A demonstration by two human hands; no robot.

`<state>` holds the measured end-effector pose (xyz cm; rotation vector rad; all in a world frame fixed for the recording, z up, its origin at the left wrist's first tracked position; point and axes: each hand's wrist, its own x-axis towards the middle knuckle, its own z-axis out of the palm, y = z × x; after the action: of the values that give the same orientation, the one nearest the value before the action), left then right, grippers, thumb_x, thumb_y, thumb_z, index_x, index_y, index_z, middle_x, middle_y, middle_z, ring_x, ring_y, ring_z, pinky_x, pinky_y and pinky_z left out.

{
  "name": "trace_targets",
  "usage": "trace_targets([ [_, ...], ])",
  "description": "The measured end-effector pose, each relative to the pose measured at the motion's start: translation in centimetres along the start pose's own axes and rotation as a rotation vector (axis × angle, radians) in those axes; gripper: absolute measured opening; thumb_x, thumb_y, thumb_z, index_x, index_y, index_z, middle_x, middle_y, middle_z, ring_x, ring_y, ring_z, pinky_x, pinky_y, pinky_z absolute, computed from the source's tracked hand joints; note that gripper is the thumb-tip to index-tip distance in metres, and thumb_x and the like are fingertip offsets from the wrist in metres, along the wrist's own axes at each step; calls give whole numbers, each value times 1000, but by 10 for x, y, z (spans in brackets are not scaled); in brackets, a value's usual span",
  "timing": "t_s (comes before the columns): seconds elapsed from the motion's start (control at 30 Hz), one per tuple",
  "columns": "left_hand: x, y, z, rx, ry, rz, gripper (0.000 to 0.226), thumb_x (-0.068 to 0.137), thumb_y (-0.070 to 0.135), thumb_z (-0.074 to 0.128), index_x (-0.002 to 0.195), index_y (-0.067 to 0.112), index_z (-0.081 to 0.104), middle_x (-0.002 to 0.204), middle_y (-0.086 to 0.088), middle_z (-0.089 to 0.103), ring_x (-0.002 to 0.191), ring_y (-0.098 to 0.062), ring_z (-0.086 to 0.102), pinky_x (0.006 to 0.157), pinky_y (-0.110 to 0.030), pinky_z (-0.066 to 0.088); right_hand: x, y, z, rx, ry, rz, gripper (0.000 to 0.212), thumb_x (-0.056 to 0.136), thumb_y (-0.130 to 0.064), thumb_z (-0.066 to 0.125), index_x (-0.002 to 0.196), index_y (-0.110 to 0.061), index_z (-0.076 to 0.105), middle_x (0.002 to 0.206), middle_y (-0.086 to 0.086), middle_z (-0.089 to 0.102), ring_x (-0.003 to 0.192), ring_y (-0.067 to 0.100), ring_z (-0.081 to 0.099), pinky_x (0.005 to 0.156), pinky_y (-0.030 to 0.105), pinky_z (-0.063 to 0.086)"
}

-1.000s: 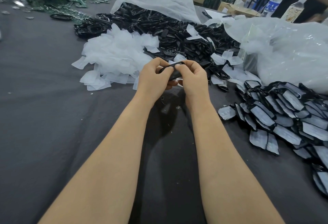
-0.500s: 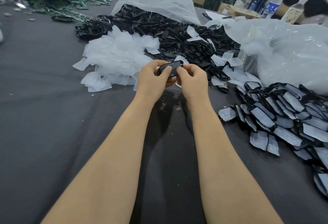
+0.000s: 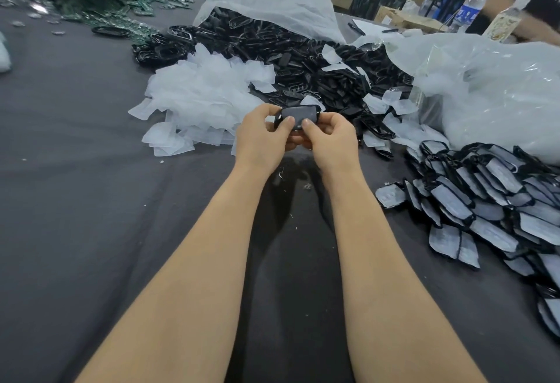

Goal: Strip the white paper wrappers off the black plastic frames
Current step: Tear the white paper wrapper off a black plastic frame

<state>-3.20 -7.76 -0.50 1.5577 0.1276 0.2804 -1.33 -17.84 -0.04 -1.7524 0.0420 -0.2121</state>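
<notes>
Evidently left hand [image 3: 260,137] and right hand [image 3: 331,137] pinch one black frame [image 3: 298,114] above the counter [image 3: 91,200], thumbs set for peeling.

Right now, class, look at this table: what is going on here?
A person is holding one black plastic frame above the grey table, pinching it between the left hand and the right hand. Whether its wrapper is off yet is hard to tell. Beyond the hands lie a heap of loose white wrappers and a pile of bare black frames. To the right, a stack of wrapped frames waits.
</notes>
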Motion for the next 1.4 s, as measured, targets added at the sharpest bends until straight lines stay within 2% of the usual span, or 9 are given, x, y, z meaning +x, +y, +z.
trace_targets([
  [0.13, -1, 0, 2, 41, -15, 21, 17, 94, 4, 55, 106, 14, 50, 92, -17, 69, 76, -23, 71, 78, -36, 60, 0, 0, -2, 40, -3, 23, 13, 91, -5, 60, 85, -16, 56, 81, 6, 67, 71, 16, 66, 70, 27, 55],
  [0.33, 0, -1, 0, 45, -31, -9, 18, 95, 3, 50, 107, 17, 49, 92, -16, 70, 81, -26, 72, 83, -39, 58, 1, 0, -3, -54, 15, 14, 14, 95, -8, 52, 84, -13, 59, 85, 12, 69, 78, 23, 68, 79, 38, 57],
  [0.6, -5, 12, 5, 2, -94, 11, 18, 96, 1, 48, 105, 16, 50, 77, -6, 68, 60, -5, 67, 61, -17, 55, -2, -14, -13, -36, 73, 28, 11, 93, -17, 58, 97, -7, 62, 80, 6, 66, 78, 24, 65, 86, 47, 55],
  [0.7, -6, 23, 22, 45, -114, 48, 15, 92, 1, 49, 104, 9, 54, 73, -8, 67, 55, -10, 65, 58, -24, 55, -2, -20, -33, -104, 144, -33, 7, 92, -17, 60, 87, -12, 59, 78, 3, 64, 77, 24, 65, 86, 48, 54],
  [0.83, -9, 40, 68, 207, -186, 147, 12, 92, 17, 58, 102, 11, 59, 93, -12, 69, 86, -29, 68, 82, -44, 56, -3, -21, -80, -74, 288, -24, 9, 91, -18, 62, 87, -10, 64, 74, 3, 67, 65, 15, 64, 81, 46, 57],
  [0.97, -20, 52, 128, 318, -230, 242, 20, 92, 21, 58, 109, 11, 61, 84, 1, 59, 81, -19, 57, 68, -17, 39, -5, -19, -134, -28, 479, -1, 8, 89, -12, 64, 83, -15, 60, 71, 4, 65, 67, 21, 66, 79, 48, 57],
  [1.03, -31, 57, 158, 345, -251, 273, 23, 93, 22, 57, 113, 11, 59, 84, 2, 55, 79, -15, 51, 62, -17, 31, -6, -17, -161, -58, 574, 0, 6, 88, -12, 64, 86, -16, 59, 71, 0, 63, 74, 26, 67, 81, 49, 56],
  [1.27, -45, 53, 226, 580, -304, 274, 27, 95, 32, 54, 116, 15, 56, 119, -6, 61, 114, -28, 53, 91, -38, 43, -12, -6, -220, -410, 779, 9, 15, 93, -19, 57, 102, -11, 65, 87, -4, 59, 85, 10, 56, 76, 19, 40],
  [1.4, -41, 47, 242, 766, -288, 262, 30, 95, 39, 52, 117, 19, 56, 123, -4, 58, 120, -29, 47, 96, -43, 33, -9, 3, -226, -571, 790, 102, 17, 94, -26, 54, 102, -16, 65, 102, 0, 67, 110, 24, 57, 99, 40, 41],
])
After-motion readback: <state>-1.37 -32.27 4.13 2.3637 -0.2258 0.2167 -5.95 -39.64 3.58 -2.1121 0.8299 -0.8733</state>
